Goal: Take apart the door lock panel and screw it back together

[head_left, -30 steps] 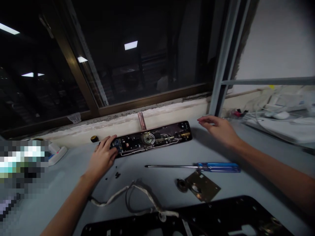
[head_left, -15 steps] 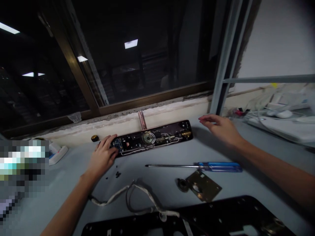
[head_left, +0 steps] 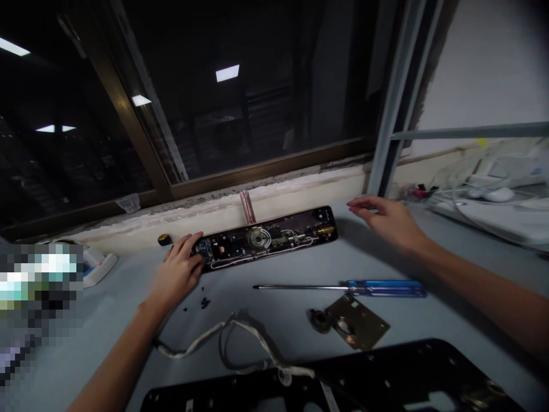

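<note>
A long, narrow black housing [head_left: 283, 229] lies with its inside facing up. It shows white wiring, a round part in the middle, a brass-coloured cylinder [head_left: 325, 230] at the right end and a blue circuit board [head_left: 206, 250] at the left. Around that left end my left hand [head_left: 180, 266] is closed, fingers over the far edge and thumb at the near side. My right hand [head_left: 384, 220] hovers just past the right end, fingers stretched out, holding nothing and apart from the housing. On the near side lies a screwdriver [head_left: 386, 289] with a blue handle, its tip pointing left.
Small dark screws [head_left: 205, 302] lie on the grey table. A brass-coloured plate [head_left: 364, 326], a dark ring [head_left: 319, 320] and a wrapped cable [head_left: 257, 337] are nearby. A large black panel [head_left: 364, 372] fills the near edge. White devices with cables [head_left: 493, 212] stand right; a power strip [head_left: 100, 269] left.
</note>
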The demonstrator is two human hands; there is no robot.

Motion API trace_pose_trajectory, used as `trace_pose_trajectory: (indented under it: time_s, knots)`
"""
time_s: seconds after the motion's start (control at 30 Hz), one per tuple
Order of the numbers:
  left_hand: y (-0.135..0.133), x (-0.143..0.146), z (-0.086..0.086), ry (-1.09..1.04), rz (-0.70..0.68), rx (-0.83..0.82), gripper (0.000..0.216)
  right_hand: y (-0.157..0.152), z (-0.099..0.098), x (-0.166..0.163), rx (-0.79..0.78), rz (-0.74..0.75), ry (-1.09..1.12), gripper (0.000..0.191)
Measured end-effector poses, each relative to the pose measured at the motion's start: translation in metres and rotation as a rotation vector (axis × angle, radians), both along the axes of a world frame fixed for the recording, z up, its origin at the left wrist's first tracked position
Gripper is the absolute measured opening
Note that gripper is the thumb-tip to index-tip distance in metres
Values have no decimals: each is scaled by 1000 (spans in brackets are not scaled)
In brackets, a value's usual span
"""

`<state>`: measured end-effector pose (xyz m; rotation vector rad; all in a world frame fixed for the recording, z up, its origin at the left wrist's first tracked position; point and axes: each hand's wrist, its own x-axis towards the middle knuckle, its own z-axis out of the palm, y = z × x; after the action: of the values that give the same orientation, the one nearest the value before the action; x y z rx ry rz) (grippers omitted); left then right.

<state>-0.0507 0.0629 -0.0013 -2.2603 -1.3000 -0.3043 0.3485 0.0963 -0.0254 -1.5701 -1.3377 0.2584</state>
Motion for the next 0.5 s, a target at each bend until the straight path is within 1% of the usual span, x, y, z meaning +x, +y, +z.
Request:
trace_pose_trajectory:
  time_s: [0.33, 0.5]
  knots:
    - [-1, 2, 2, -21, -4, -8, 22, 0, 1, 0, 9, -4, -5, 22]
    - [2, 3, 0, -63, 45, 2, 17, 1, -1, 2, 6, -7, -10, 23]
